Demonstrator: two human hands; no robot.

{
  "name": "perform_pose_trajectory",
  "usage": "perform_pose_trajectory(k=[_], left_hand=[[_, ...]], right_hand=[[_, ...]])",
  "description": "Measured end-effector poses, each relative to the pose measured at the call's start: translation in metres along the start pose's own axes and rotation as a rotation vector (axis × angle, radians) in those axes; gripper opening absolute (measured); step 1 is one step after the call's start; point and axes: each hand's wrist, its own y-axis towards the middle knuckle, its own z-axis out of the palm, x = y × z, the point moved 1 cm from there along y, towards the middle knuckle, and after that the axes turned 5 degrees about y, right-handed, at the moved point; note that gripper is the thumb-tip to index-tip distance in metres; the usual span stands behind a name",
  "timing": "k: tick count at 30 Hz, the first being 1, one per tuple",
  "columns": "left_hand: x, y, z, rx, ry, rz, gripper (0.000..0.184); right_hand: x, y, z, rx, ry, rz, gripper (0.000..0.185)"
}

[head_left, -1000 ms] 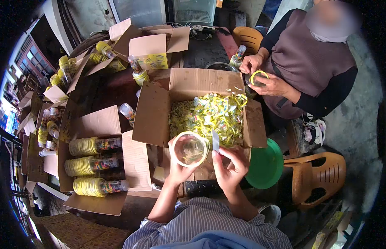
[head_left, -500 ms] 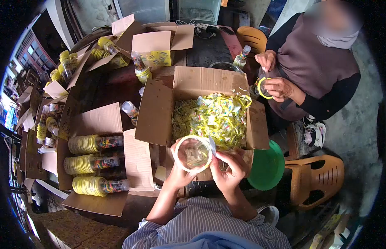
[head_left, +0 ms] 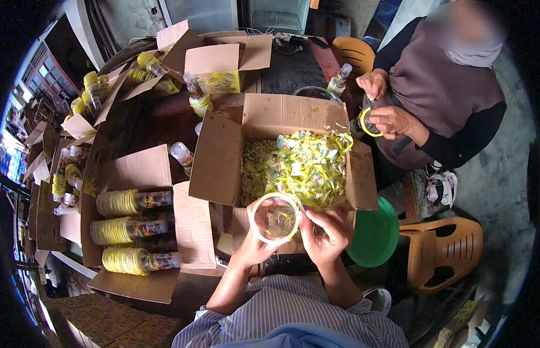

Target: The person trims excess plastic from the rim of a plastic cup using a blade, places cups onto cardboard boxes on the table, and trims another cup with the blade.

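My left hand (head_left: 252,246) holds a clear plastic cup (head_left: 276,218) with a yellowish rim, its open mouth facing me. At the cup's right edge, my right hand (head_left: 325,235) is closed in a pinch; the thin pale blade seen earlier is hard to make out there. Just beyond both hands stands an open cardboard box (head_left: 215,156) filled with yellow and clear plastic scraps (head_left: 307,165). To the left, another open box (head_left: 133,168) holds three stacks of yellow-rimmed cups (head_left: 127,231) lying on their sides.
At the right a co-worker (head_left: 438,87) holds a yellow-rimmed cup (head_left: 371,123). A green basin (head_left: 374,235) and an orange chair (head_left: 444,255) are near my right side. Upright cup stacks (head_left: 200,104) and more boxes (head_left: 212,66) stand at the back left.
The cup in my left hand has shifted slightly right and tilted. The pale blade, upright beside the cup at first, has come against its rim and is now barely visible.
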Motion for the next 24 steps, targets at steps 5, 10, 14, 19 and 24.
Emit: perform_pose_trajectory(k=[5, 10, 14, 19, 24], left_hand=[[0.008, -0.006, -0.003, 0.079, 0.12, -0.009, 0.077], [-0.005, -0.003, -0.007, 0.179, 0.16, 0.008, 0.075], [-0.004, -0.001, -0.006, 0.118, 0.055, -0.02, 0.07], [-0.003, 0.0, -0.006, 0.116, 0.061, -0.023, 0.069], [-0.007, 0.002, -0.009, 0.148, 0.057, -0.062, 0.067]], right_hand=[[0.0, -0.002, -0.003, 0.029, -0.026, -0.025, 0.018], [-0.009, 0.004, -0.011, 0.132, -0.065, 0.01, 0.016], [-0.008, -0.003, -0.014, 0.007, -0.018, 0.05, 0.014], [-0.008, -0.012, -0.016, 0.039, -0.024, 0.02, 0.016], [-0.006, -0.009, -0.014, 0.069, -0.093, -0.045, 0.017]])
